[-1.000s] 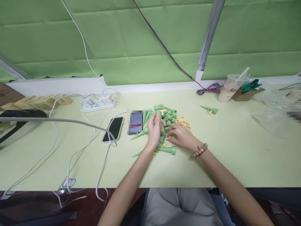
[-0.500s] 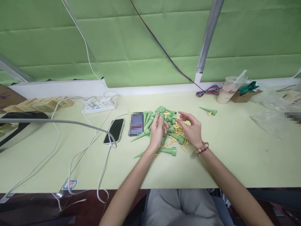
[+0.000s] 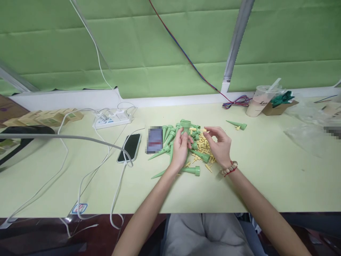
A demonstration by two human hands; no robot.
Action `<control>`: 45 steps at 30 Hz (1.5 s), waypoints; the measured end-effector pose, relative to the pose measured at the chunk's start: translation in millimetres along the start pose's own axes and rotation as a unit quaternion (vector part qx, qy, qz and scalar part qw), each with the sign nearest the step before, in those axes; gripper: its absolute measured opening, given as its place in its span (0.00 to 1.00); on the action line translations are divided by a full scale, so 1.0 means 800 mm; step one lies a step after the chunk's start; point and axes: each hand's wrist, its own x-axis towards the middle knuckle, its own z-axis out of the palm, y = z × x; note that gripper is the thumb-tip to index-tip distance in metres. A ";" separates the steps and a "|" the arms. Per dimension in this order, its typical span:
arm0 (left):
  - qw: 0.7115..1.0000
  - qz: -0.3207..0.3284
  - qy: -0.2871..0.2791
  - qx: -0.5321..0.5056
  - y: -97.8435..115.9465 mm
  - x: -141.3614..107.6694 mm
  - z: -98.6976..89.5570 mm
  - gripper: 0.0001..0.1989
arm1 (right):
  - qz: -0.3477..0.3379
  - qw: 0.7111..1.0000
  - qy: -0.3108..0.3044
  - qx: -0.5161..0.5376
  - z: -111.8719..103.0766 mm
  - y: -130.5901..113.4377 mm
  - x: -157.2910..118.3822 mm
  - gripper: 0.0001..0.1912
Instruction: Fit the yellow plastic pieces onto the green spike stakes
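My left hand (image 3: pixel 180 149) is wrapped round a green plastic watering spike (image 3: pixel 186 124), its wide capped end pointing up and its lower part hidden by the fingers. To the right of it, my right hand (image 3: pixel 220 144) pinches a small yellow plastic valve piece (image 3: pixel 203 130) between thumb and fingertips. Under and around both hands lie several more green spikes (image 3: pixel 168 134) and a heap of small yellow pieces (image 3: pixel 204 145). Closer to me, one green spike (image 3: pixel 191 170) lies crosswise. Off to the right lies a green spike with a yellow piece on its side (image 3: pixel 236 124).
Two phones, one dark-screened (image 3: pixel 132 146) and one partly blurred (image 3: pixel 154 140), lie left of the heap. White cables run from a power strip (image 3: pixel 114 120) across the table. A drink cup (image 3: pixel 257 103), small carton (image 3: pixel 278 108) and plastic bag (image 3: pixel 305 137) stand at right.
The spike in my left hand has shifted slightly right, its capped end now tipped more towards me. My right hand has moved slightly right, still pinching the yellow piece.
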 end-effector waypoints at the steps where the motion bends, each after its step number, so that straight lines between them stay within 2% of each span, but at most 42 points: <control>1: 1.000 0.003 -0.004 0.002 0.000 0.000 0.000 0.23 | 0.019 1.000 -0.004 0.014 0.001 0.000 0.000 0.09; 7: 1.000 -0.008 -0.028 -0.001 -0.005 -0.005 0.005 0.22 | 0.123 0.988 -0.075 0.057 0.008 0.008 -0.002 0.11; 13: 0.999 -0.002 0.051 0.001 -0.001 0.001 -0.001 0.22 | 0.121 0.991 -0.047 -0.011 0.001 0.013 0.004 0.15; 18: 0.999 -0.026 -0.025 0.018 -0.002 0.002 -0.002 0.21 | 0.195 0.969 -0.127 0.082 0.005 0.009 0.003 0.24; 22: 0.997 -0.051 -0.050 0.015 -0.006 -0.002 0.004 0.22 | 0.238 0.954 -0.134 0.123 0.007 0.011 0.001 0.20; 33: 0.994 -0.085 -0.065 0.024 -0.005 -0.002 0.005 0.21 | 0.178 0.973 -0.109 0.100 0.010 0.012 -0.001 0.15; 37: 0.993 -0.093 -0.059 0.030 -0.009 -0.002 0.004 0.23 | 0.172 0.975 -0.117 0.083 0.009 0.014 -0.002 0.15; 39: 0.996 -0.077 -0.041 0.026 -0.010 -0.001 0.002 0.23 | 0.169 0.974 -0.142 0.051 0.005 0.015 0.000 0.16; 41: 0.999 -0.050 -0.011 0.015 -0.010 0.001 -0.001 0.23 | 0.150 0.969 -0.196 0.000 -0.002 0.016 0.003 0.19; 43: 0.999 -0.032 0.025 0.000 -0.008 0.004 -0.004 0.23 | 0.116 0.950 -0.288 -0.036 -0.010 0.016 0.008 0.17; 45: 0.998 -0.030 0.055 -0.012 -0.005 0.007 -0.007 0.24 | 0.092 0.912 -0.398 -0.043 -0.017 0.016 0.011 0.11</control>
